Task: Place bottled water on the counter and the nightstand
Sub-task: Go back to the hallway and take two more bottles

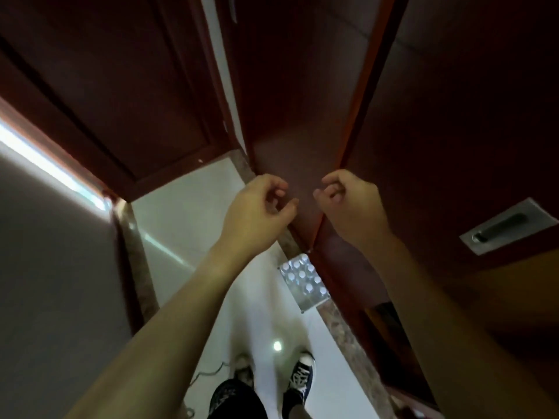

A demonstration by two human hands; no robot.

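A shrink-wrapped pack of water bottles (303,282), seen from above by its white caps, stands on the pale floor against the base of a dark red wooden cabinet. Both my arms reach forward above it. My left hand (258,207) is loosely curled with nothing in it, in front of the cabinet's corner. My right hand (348,201) is curled the same way, a short gap to its right, also holding nothing. The two hands face each other, fingertips apart. No counter or nightstand is in view.
A dark red door (121,95) stands at the far left. The cabinet panel (453,131) on the right carries a recessed metal handle (508,229). A stone skirting strip (341,331) runs along the floor. My shoes (298,379) are below, and a thin cable (208,373) lies beside them.
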